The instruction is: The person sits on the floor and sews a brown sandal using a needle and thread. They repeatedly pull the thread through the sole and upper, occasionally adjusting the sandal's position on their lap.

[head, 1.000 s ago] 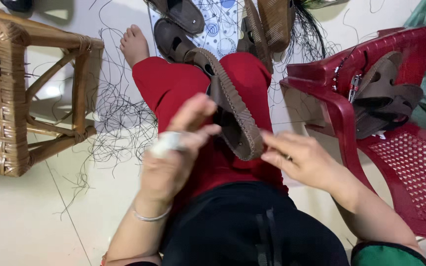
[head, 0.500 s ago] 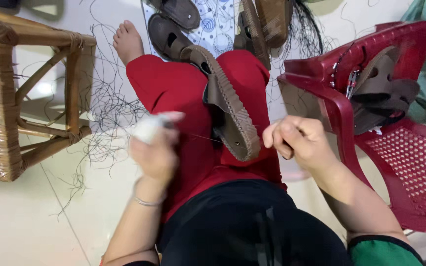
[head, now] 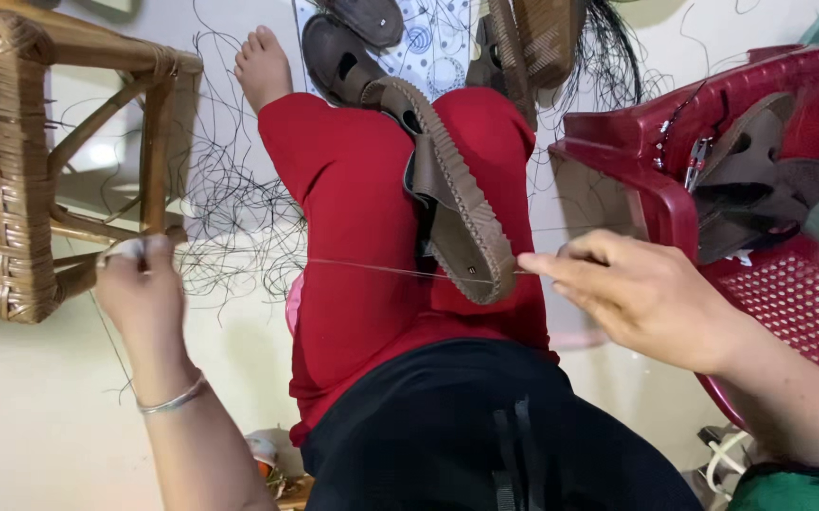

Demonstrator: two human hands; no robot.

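The taut thread runs between the left hand and the right hand, barring any pass across the lap. Just outside the left grip, the wicker stool blocks the way outward; loose black threads clutter the floor beyond it. Outside the right grip, the red plastic chair closes that side. Between the grips stands the brown sandal. Below the left wrist, bare floor gives free room.
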